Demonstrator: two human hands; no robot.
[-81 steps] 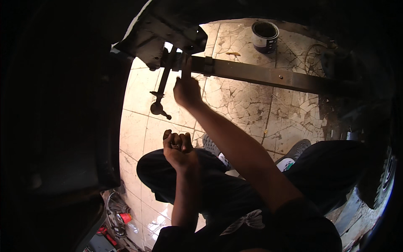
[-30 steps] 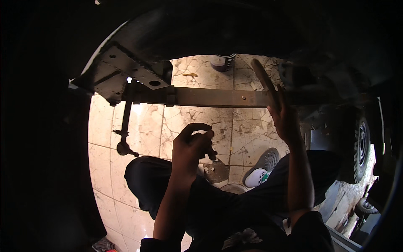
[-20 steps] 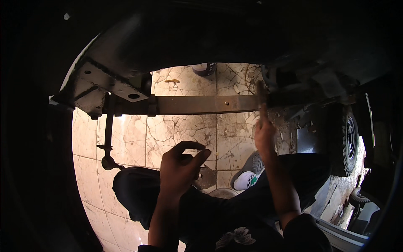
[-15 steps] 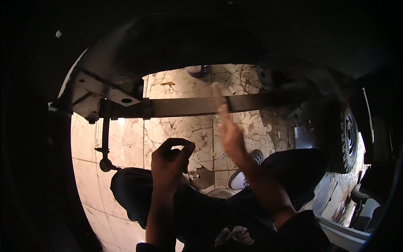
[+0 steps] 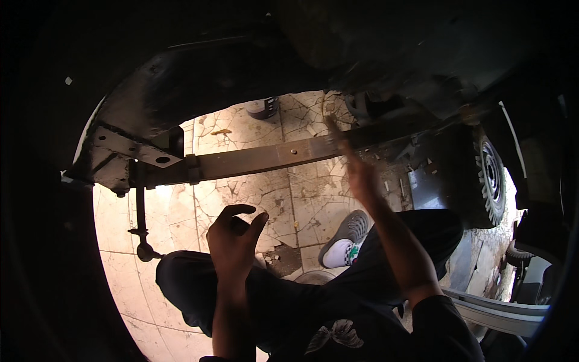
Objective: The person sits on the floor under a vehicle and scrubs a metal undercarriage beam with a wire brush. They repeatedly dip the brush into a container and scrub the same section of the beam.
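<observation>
My left hand [image 5: 234, 240] hovers over my lap with thumb and fingers curled apart in a C shape, and I see nothing in it. My right hand [image 5: 354, 168] is raised with straight fingers, blurred, in front of the long rusty leaf spring [image 5: 253, 158] that crosses the view under the vehicle. I cannot tell whether it touches the spring. The spring's left end meets a metal bracket [image 5: 129, 155], from which a thin rod with a ball end [image 5: 142, 226] hangs down.
The dark wheel arch and underbody close in above and at both sides. A tyre [image 5: 490, 181] stands at the right. On the cracked tile floor [image 5: 265, 199] are a small tin [image 5: 263, 107] and a dark plate [image 5: 284, 260]. My grey shoe [image 5: 351, 229] rests below the spring.
My right hand left the spring's left end by the bracket and now hangs raised, fingers straight, near the spring's middle. My left hand stayed curled above my lap. The view swung about.
</observation>
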